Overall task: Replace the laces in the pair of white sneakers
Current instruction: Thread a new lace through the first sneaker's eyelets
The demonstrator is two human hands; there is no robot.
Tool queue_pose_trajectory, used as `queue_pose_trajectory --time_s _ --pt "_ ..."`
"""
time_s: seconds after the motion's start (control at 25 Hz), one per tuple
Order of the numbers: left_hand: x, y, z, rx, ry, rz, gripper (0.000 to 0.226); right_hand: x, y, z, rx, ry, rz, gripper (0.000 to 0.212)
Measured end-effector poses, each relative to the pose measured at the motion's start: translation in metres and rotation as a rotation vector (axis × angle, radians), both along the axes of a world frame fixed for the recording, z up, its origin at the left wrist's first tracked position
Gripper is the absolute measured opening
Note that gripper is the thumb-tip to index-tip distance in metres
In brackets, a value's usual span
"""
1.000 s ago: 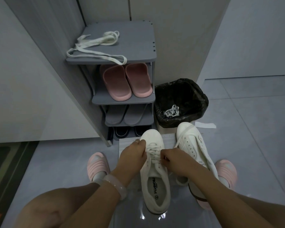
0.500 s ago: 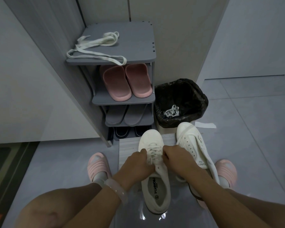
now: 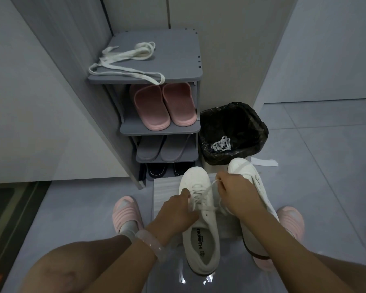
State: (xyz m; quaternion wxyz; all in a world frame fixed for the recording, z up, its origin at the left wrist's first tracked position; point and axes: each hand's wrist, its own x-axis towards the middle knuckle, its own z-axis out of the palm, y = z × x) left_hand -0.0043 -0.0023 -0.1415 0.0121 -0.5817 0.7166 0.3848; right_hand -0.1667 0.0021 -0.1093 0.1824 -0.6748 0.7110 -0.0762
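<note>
Two white sneakers stand on the floor in front of me. The left sneaker has a white lace threaded across its eyelets. My left hand rests on that shoe's left side, fingers at the lacing. My right hand pinches a strand of this lace and holds it up and to the right. The right sneaker lies partly hidden behind my right hand and arm. A loose white lace lies on top of the grey shoe rack.
The rack holds pink slippers, grey slippers and dark shoes lower down. A bin with a black liner, holding a crumpled lace, stands right of the rack. A white paper strip lies on the floor. My feet wear pink slippers.
My right hand has moved up and to the right, drawing a lace strand out of the left sneaker. My left hand stayed at the lacing.
</note>
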Motion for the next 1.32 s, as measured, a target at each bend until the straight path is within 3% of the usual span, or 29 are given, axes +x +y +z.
queue_pose_trajectory --time_s 0.08,0.2,0.28,0.4,0.48,0.64,0.72,0.8,0.88,0.96,1.12,1.24,1.32 --pt "-0.005 0.0 -0.003 -0.159 0.0 -0.093 0.045 0.002 -0.002 0.001 -0.107 -0.176 0.018 0.015" --pt "-0.008 -0.009 -0.006 -0.248 0.045 -0.115 0.025 0.007 -0.001 0.001 -0.215 -0.22 0.067 0.016" --pt "-0.008 -0.016 -0.005 -0.212 0.11 -0.121 0.025 0.001 -0.003 0.001 -0.273 -0.156 0.032 0.013" --pt "-0.013 -0.017 0.006 0.02 0.133 -0.283 0.031 -0.017 -0.008 0.002 -0.35 -0.179 -0.135 0.015" --pt "-0.016 -0.016 0.01 0.051 -0.062 -0.483 0.034 -0.022 -0.01 0.004 -0.287 -0.41 -0.324 0.017" --pt "-0.019 -0.008 0.008 -0.131 -0.301 -0.697 0.04 -0.021 -0.012 0.02 -0.186 -1.324 -0.688 0.02" --pt "-0.024 -0.003 0.007 -0.163 -0.288 -0.664 0.041 -0.025 -0.015 0.029 -0.193 -1.591 -0.79 0.019" --pt "-0.027 -0.003 0.012 -0.072 -0.132 -0.495 0.039 -0.032 -0.017 0.036 -0.244 -1.76 -0.887 0.017" --pt "-0.023 -0.009 0.02 0.018 0.049 -0.33 0.04 -0.039 -0.017 0.041 -0.343 -1.805 -0.989 0.017" --pt "-0.017 -0.015 0.026 0.024 0.089 -0.275 0.043 -0.047 -0.015 0.046 -0.455 -1.706 -1.084 0.019" --pt "-0.014 -0.022 0.031 0.025 -0.042 -0.352 0.046 -0.052 -0.015 0.051 -0.544 -1.532 -1.095 0.026" --pt "-0.016 -0.022 0.033 -0.125 -0.216 -0.465 0.047 -0.048 -0.016 0.051 -0.523 -1.523 -1.051 0.027" --pt "-0.015 -0.023 0.036 -0.156 -0.104 -0.373 0.043 -0.046 -0.015 0.051 -0.48 -1.519 -1.026 0.027"
